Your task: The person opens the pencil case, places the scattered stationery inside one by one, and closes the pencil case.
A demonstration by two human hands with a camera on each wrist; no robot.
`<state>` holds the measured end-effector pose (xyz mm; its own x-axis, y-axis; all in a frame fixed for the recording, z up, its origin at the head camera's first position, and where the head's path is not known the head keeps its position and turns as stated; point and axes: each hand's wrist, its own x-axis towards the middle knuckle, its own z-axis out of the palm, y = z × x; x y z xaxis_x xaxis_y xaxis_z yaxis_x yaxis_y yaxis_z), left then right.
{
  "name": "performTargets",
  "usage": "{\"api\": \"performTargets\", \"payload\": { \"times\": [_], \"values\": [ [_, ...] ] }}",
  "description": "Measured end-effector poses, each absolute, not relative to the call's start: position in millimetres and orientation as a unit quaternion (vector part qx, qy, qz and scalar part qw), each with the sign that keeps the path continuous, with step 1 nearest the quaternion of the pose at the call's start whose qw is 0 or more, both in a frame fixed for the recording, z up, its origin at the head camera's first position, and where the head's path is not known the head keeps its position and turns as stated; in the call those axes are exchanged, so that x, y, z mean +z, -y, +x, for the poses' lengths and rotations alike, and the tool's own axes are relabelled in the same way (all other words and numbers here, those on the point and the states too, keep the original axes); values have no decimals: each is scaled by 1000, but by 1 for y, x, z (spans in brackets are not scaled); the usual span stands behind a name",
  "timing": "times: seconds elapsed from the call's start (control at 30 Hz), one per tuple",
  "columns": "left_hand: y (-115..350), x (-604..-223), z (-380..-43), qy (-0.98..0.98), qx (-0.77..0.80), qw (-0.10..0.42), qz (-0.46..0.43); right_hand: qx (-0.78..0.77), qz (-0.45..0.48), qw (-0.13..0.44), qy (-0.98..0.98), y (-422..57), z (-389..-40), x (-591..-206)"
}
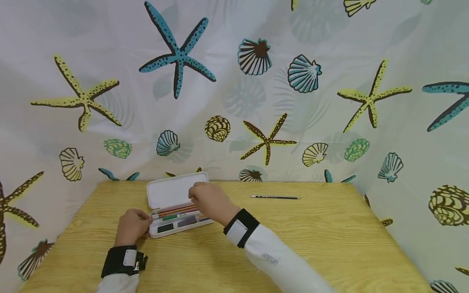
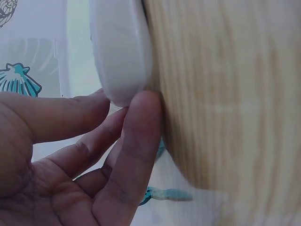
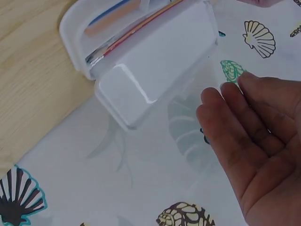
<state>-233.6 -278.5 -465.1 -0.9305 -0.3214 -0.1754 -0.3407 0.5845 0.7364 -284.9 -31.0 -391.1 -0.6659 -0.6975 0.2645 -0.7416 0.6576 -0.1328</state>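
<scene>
A white pencil box (image 1: pixel 182 230) lies on the table with its lid (image 1: pixel 166 193) raised at the back. Several pencils (image 1: pixel 176 210), a green item (image 1: pixel 169 217), a black block (image 1: pixel 165 228) and a greyish block (image 1: pixel 187 221) sit inside. My left hand (image 1: pixel 130 228) holds the box's left end; the left wrist view shows thumb and fingers pinching its rounded end (image 2: pixel 123 61). My right hand (image 1: pixel 212 201) hovers over the right part of the box. In the right wrist view its fingers (image 3: pixel 235 132) are loosely bent, hold nothing, and stand apart from the lid (image 3: pixel 146 75).
A dark pencil (image 1: pixel 275 197) lies on the wooden table (image 1: pixel 311 244), right of the box. Behind the table's far edge hangs a white curtain (image 1: pixel 227 101) printed with starfish and shells, and it also runs along both sides.
</scene>
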Motion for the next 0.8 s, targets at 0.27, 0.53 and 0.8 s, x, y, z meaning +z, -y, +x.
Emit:
{"api": "performTargets", "payload": {
  "times": [0.27,0.53,0.8],
  "values": [
    [278,-466,-233,-894,412,6,-178,150,355,118,915,-18,-296,-389],
    [277,-464,-231,-897,408,3,-173,155,284,121,938,-74,-317,-399],
    [276,-463,-232,-895,409,4,-175,167,236,92,953,-117,-331,-401]
  ]
}}
